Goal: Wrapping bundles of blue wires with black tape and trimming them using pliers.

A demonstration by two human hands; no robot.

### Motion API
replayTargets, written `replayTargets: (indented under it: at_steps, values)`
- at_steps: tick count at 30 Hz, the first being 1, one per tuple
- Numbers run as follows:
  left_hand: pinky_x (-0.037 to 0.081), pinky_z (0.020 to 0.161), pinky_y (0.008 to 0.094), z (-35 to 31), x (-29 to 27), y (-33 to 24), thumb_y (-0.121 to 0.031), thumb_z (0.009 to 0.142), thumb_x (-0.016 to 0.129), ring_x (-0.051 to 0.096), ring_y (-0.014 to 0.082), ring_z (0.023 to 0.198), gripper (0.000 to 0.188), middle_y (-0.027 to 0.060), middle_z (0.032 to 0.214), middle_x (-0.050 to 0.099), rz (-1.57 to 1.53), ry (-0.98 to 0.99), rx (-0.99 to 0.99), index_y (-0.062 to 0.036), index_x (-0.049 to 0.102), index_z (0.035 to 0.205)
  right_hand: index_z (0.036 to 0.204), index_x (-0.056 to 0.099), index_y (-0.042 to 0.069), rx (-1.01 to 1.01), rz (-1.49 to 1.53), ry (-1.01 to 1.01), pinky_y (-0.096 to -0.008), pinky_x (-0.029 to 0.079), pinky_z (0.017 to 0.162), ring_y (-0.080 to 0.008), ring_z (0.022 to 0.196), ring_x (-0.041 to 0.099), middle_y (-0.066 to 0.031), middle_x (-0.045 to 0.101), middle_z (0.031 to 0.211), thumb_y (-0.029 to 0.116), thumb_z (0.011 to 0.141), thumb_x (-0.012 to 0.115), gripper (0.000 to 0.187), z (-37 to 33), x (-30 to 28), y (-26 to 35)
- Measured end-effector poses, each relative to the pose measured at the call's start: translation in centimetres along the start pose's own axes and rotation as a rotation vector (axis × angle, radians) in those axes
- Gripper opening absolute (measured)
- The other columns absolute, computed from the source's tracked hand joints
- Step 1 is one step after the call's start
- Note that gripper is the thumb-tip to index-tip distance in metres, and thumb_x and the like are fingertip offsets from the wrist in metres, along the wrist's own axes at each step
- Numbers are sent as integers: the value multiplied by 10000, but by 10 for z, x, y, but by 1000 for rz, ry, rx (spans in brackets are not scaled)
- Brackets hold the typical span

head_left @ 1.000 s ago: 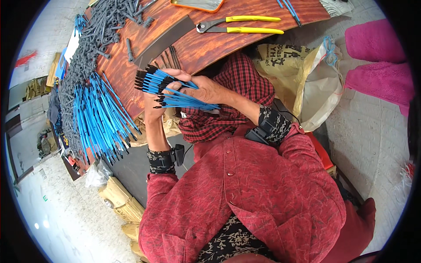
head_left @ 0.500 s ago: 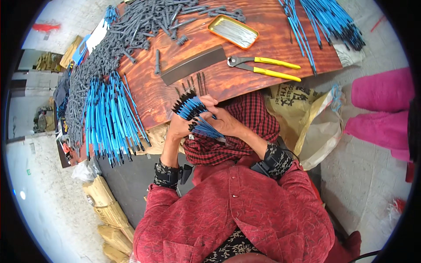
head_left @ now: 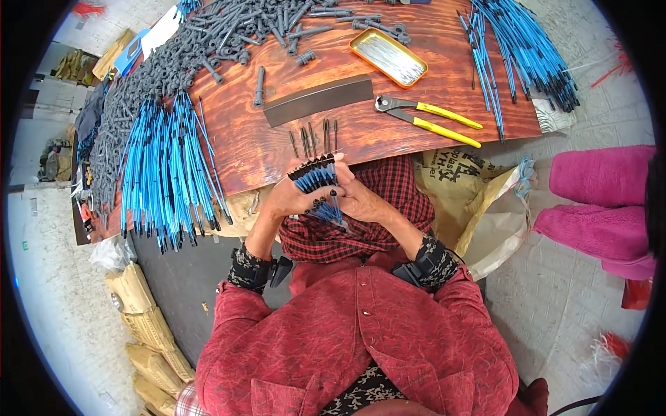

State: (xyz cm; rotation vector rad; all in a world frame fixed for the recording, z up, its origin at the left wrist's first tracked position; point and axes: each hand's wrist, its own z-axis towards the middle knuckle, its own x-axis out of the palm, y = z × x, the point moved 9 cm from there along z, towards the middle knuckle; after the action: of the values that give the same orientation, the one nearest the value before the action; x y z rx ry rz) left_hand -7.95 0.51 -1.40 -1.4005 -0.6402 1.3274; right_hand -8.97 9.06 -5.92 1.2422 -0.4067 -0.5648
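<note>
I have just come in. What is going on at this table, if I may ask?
A person is handling a bundle of blue rods with black ends. The left hand and right hand both grip it, close together, by the near edge of the wooden table. More blue rods lie on the table at the left and right, with a heap of grey parts farther back. The yellow-handled pliers lie on the tabletop, untouched.
</note>
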Motion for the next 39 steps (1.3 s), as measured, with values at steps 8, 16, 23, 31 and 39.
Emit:
replayTargets:
  at_steps: [8,16,23,31,39]
  values:
    - [561,811,313,-2,1,5,-121,873,758,706,159,853,229,76,978,763,-190,-25,-69,10,736,1060,1524,396,39,162,93,174,-382,458,1015,-279,1159,591,-173,592,1280,466,1032,546,668,-15,1,-34]
    - [549,932,382,-1,-1,-6,-121,854,758,709,281,1080,179,117,1021,768,23,-33,80,-38,783,1011,1549,375,39,222,119,173,-367,472,1003,-250,1127,601,-165,618,1262,341,998,588,663,-10,5,-47]
    - [454,1123,502,10,-3,-46,-133,824,761,715,303,1062,124,96,906,761,-107,-2,102,-32,758,895,1542,403,44,152,134,182,-371,479,1036,-210,1173,603,-143,626,1313,187,959,633,643,6,0,25]
    - [444,1099,441,15,-22,-50,-116,856,756,686,275,1115,103,116,979,762,-246,-125,95,-28,746,909,1242,627,9,219,5,347,-361,522,933,-210,1059,652,-113,695,1119,173,863,781,441,29,-13,48]
    - [425,1136,507,19,-31,-65,-112,880,752,714,268,988,89,97,919,758,-234,-93,262,-32,716,899,1151,669,37,58,-296,277,-414,523,910,-345,1035,664,-174,687,1110,273,729,877,526,49,-26,60]
